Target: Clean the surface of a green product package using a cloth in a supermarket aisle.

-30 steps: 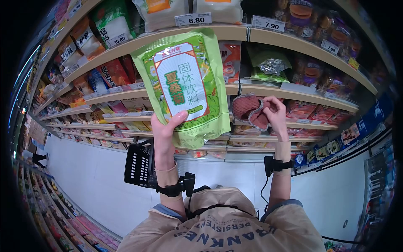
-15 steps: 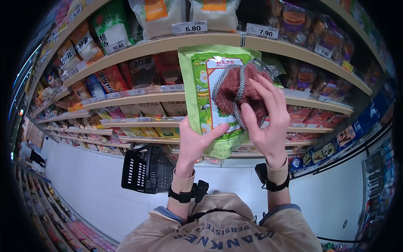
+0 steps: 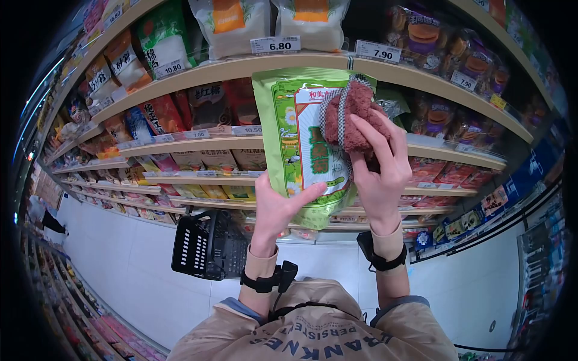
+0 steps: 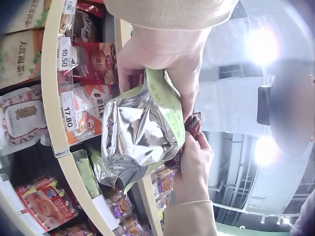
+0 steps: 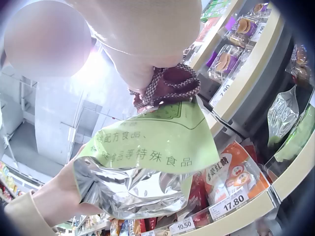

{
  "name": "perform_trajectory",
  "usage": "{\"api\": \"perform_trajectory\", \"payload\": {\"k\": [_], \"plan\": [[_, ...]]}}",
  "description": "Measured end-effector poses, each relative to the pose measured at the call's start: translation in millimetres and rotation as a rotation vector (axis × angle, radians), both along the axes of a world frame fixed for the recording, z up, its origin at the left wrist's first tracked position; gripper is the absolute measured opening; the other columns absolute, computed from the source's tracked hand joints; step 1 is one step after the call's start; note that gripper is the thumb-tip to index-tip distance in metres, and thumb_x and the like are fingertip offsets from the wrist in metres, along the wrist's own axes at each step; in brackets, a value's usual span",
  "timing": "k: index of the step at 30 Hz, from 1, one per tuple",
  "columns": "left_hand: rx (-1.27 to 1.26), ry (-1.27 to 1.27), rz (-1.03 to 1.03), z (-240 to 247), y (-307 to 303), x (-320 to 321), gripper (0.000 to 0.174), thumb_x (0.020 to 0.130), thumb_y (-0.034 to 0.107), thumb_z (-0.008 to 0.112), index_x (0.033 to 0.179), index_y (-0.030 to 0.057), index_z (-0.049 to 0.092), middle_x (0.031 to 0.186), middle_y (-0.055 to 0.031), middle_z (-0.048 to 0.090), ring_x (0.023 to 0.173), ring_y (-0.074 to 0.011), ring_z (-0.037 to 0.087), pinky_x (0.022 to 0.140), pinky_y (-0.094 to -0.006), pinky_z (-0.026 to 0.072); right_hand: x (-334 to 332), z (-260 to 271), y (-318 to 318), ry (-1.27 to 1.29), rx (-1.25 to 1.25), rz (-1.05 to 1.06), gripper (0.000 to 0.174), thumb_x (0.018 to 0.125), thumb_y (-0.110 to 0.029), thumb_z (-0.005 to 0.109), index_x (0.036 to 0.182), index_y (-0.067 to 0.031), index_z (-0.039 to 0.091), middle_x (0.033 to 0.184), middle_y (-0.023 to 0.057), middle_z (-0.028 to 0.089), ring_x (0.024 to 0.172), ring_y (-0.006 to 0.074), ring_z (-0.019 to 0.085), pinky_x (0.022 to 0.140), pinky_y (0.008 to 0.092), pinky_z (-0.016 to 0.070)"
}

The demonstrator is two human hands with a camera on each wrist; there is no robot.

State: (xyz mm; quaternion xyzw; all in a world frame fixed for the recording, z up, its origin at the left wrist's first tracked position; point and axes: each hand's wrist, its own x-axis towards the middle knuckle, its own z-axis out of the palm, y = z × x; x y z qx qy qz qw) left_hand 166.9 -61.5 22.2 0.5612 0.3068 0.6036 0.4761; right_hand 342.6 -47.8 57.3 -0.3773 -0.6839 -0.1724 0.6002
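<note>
My left hand (image 3: 274, 207) grips a green drink-powder pouch (image 3: 276, 129) near its lower left, thumb across the printed front. The pouch stands upright, facing me. In my right hand (image 3: 385, 171) is a bunched brown cleaning cloth (image 3: 356, 114) with a checked border, laid over the pouch's upper right front and hiding part of the lettering. From the left wrist, the pouch's silver bottom (image 4: 138, 130) shows, fingers behind and thumb in front. The right wrist view has the cloth (image 5: 177, 86) against the pouch's green face (image 5: 152, 142).
Curved store shelves (image 3: 301, 63) of packaged food with price tags stand right behind the pouch. White bags (image 3: 232, 27) sit on the shelf above. A black shopping basket (image 3: 195, 243) stands on the pale floor at lower left. Another silver-and-green package (image 5: 285, 118) lies on the shelf.
The pouch has moved right, and my right hand has brought the cloth from beside it onto its front. Since half a second ago, the cloth has shifted slightly, uncovering more of the green lettering.
</note>
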Motion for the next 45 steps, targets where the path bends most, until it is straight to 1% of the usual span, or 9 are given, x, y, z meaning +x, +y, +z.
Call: {"api": "perform_trajectory", "payload": {"k": [12, 21, 24, 29, 32, 35, 39, 41, 45], "plan": [[-0.009, 0.003, -0.028, 0, 1, -6, 0.039, 0.074, 0.007, 0.084, 0.107, -0.004, 0.067, 0.096, -0.0092, 0.073, 0.082, -0.0133, 0.069, 0.074, -0.0283, 0.057, -9, 9, -10, -0.093, -0.124, 0.048, 0.055, 0.077, -0.033, 0.081, 0.126, -0.0141, 0.066, 0.134, 0.02, 0.051, 0.125, 0.0377, 0.047, 0.103, 0.0492, 0.0391], [0.097, 0.121, 0.205, -6, 6, 3, 0.04, 0.071, 0.014, 0.087, 0.102, -0.0045, 0.068, 0.09, -0.0095, 0.074, 0.079, -0.0114, 0.069, 0.072, -0.0282, 0.0556, -31, 15, -12, -0.088, -0.155, -0.285, 0.045, 0.072, -0.011, 0.08, 0.115, -0.0076, 0.065, 0.102, 0.009, 0.068, 0.107, 0.0314, 0.059, 0.095, 0.0461, 0.0412], [0.074, 0.148, 0.204, -9, 7, 2, 0.039, 0.072, 0.014, 0.086, 0.101, -0.0045, 0.068, 0.09, -0.0096, 0.074, 0.078, -0.0115, 0.069, 0.072, -0.0283, 0.0558, -38, 13, -6, 0.232, -0.169, 0.172, 0.04, 0.073, 0.005, 0.073, 0.111, -0.0028, 0.063, 0.096, 0.0133, 0.067, 0.09, 0.0278, 0.064, 0.083, 0.0369, 0.05], [0.016, 0.19, 0.153, -19, 11, 0, 0.038, 0.072, 0.012, 0.085, 0.101, -0.0049, 0.068, 0.09, -0.0089, 0.074, 0.078, -0.0119, 0.069, 0.072, -0.0284, 0.056, -34, 21, 1, 0.698, -0.253, 0.784, 0.03, 0.095, -0.002, 0.062, 0.122, -0.0008, 0.05, 0.116, 0.0047, 0.059, 0.101, 0.0076, 0.057, 0.088, 0.0238, 0.0479], [-0.076, -0.012, 0.029, -18, 10, -2, 0.034, 0.075, 0.008, 0.082, 0.103, -0.0046, 0.067, 0.092, -0.0087, 0.073, 0.079, -0.0124, 0.069, 0.073, -0.0284, 0.0561, -24, 19, 1, 0.69, -0.405, 0.716, 0.031, 0.091, -0.005, 0.067, 0.118, -0.0008, 0.053, 0.121, 0.0089, 0.059, 0.104, 0.0121, 0.057, 0.092, 0.0276, 0.0468], [-0.111, -0.163, -0.006, -11, 7, -2, 0.031, 0.077, 0.004, 0.079, 0.104, -0.0046, 0.067, 0.094, -0.0088, 0.072, 0.081, -0.0128, 0.069, 0.074, -0.0281, 0.0558, -13, 11, 4, 0.074, -0.135, -0.144, 0.041, 0.085, -0.004, 0.072, 0.121, -0.0015, 0.055, 0.144, 0.0159, 0.048, 0.119, 0.0216, 0.054, 0.097, 0.0322, 0.0444], [-0.063, -0.152, 0.002, -10, 9, 1, 0.031, 0.077, 0.003, 0.078, 0.105, -0.0047, 0.066, 0.094, -0.0088, 0.072, 0.081, -0.0126, 0.068, 0.074, -0.0277, 0.0559, -19, 19, 4, 0.248, 0.034, 0.071, 0.048, 0.082, -0.004, 0.072, 0.128, -0.0044, 0.058, 0.143, 0.0166, 0.048, 0.123, 0.034, 0.05, 0.101, 0.0429, 0.0425], [-0.056, -0.123, 0.002, -13, 10, -1, 0.032, 0.077, 0.003, 0.079, 0.105, -0.0046, 0.065, 0.094, -0.0087, 0.072, 0.081, -0.0124, 0.068, 0.074, -0.0276, 0.0559, -4, 18, 5, -0.16, 0.016, -0.005, 0.059, 0.082, 0.0, 0.067, 0.139, -0.0101, 0.054, 0.148, 0.0172, 0.043, 0.13, 0.0369, 0.047, 0.104, 0.0442, 0.0422], [-0.035, -0.061, 0.037, -14, 9, -4, 0.033, 0.076, 0.003, 0.08, 0.105, -0.0039, 0.066, 0.095, -0.0085, 0.072, 0.08, -0.0123, 0.068, 0.073, -0.0276, 0.056, -7, 25, -14, -0.216, -0.204, 0.117, 0.062, 0.077, -0.005, 0.072, 0.137, -0.0109, 0.057, 0.149, 0.0178, 0.042, 0.13, 0.0388, 0.046, 0.106, 0.0465, 0.0409]]}}
